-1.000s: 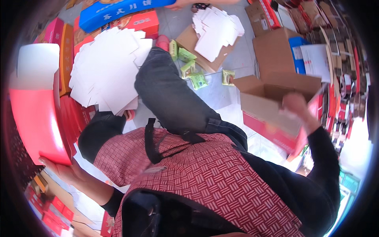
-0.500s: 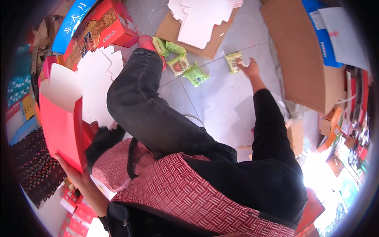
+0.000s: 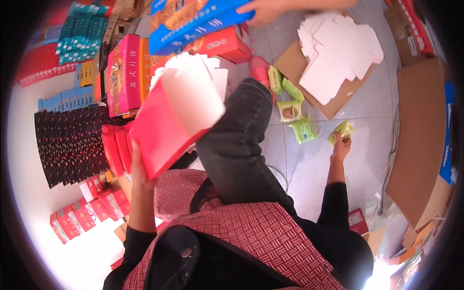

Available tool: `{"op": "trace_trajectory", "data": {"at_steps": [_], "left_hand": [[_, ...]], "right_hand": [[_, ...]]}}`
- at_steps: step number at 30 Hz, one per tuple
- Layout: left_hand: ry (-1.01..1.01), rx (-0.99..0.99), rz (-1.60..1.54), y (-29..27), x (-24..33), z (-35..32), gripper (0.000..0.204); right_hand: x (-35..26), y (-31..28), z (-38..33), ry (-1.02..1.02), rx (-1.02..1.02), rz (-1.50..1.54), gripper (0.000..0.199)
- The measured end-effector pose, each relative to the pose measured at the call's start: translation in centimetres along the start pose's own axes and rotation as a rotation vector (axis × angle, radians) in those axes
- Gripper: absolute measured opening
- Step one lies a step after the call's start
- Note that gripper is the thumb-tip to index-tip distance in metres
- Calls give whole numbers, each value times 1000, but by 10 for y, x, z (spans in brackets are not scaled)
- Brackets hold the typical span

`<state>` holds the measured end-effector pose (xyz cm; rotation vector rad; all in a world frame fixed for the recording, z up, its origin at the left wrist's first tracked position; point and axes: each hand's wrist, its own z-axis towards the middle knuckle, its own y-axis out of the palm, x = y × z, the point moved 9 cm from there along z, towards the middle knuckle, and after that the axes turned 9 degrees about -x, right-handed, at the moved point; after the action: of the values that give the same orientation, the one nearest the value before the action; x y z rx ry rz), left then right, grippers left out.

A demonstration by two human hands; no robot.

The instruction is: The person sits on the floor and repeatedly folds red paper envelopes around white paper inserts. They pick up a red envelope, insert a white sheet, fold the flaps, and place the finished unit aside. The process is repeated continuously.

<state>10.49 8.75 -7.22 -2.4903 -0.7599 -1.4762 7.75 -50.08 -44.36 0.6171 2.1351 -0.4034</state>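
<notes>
Grey tiled floor [image 3: 382, 106] spreads beneath everything, bent at the rim of the view. Along its right side stands a big brown carton [image 3: 418, 140], its tall panels filling that edge. The person's red woven-pattern apron [image 3: 246, 232] covers the lower middle, and a leg in dark jeans [image 3: 232, 140] rises from it, knee bent. To the left, a dark, dotted stack [image 3: 72, 145] stands near a row of smaller red packages [image 3: 89, 215]. At the upper right lies a flat piece of brown cardboard [image 3: 290, 55] bearing a loose pile of white card sheets [image 3: 338, 53]. At the top, a co-worker's hand [image 3: 263, 12] grips the end of a long blue box [image 3: 193, 31]. Nearer, a red box [image 3: 162, 128] with a white inside is tilted in front of more white card [image 3: 220, 79], just beside the knee; the left hand [image 3: 140, 166] is clamped on its lower left corner. A pink shoe [image 3: 259, 70] shows beyond the knee, four green packets [image 3: 303, 129] trailing from it. Apart from these, a single yellow-green packet [image 3: 343, 129] is pinched in the fingers of the right hand [image 3: 342, 147]; I cannot tell whether it touches the floor.
</notes>
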Motion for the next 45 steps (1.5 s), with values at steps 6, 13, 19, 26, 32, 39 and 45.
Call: {"op": "trace_trajectory", "data": {"at_steps": [6,13,19,26,32,39,45], "left_hand": [[-40,-161,32,15,-18,-3,52],[7,-338,-76,25,-20,-31,54],[4,-462,-245,17,-45,-42,56],[-49,-488,-363,12,-58,-48,57],[16,-481,-680,29,-54,-43,58],[131,-832,-340,78,-74,-73,54],[142,-910,-454,105,-38,-86,61]], "right_hand": [[-380,180,-245,-1164,-870,-537,78],[-426,258,-417,-1516,-1298,-1500,71],[-404,280,-474,-1554,-1333,-1753,67],[-388,295,-507,-1690,-1294,-1734,70],[-454,262,-489,-1660,-964,-845,62],[-304,244,-403,-766,-1038,-78,100],[-304,204,-365,-736,-851,-3,87]]}}
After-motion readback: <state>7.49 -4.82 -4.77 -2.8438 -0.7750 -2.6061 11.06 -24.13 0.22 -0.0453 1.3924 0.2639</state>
